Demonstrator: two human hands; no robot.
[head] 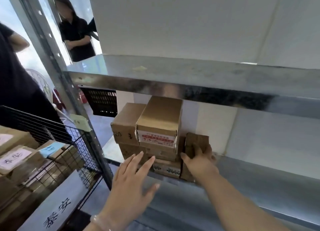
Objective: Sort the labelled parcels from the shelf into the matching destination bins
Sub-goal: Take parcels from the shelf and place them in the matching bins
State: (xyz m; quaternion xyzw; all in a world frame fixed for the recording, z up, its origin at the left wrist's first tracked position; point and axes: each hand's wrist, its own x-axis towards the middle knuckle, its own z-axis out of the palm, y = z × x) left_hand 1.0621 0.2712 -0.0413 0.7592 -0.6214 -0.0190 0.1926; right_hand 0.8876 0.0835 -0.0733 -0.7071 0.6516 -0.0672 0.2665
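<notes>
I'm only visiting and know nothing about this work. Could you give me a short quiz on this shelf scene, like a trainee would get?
1. True or false: the right hand grips a small parcel to the right of the stack.
2. Pick one: the left hand is A) open, with its fingers straight, B) curled round a box, C) out of view.
3. Fill in: the wire bin stands to the ___ of the shelf.

Key: 1 true; 2 A; 3 left.
</notes>
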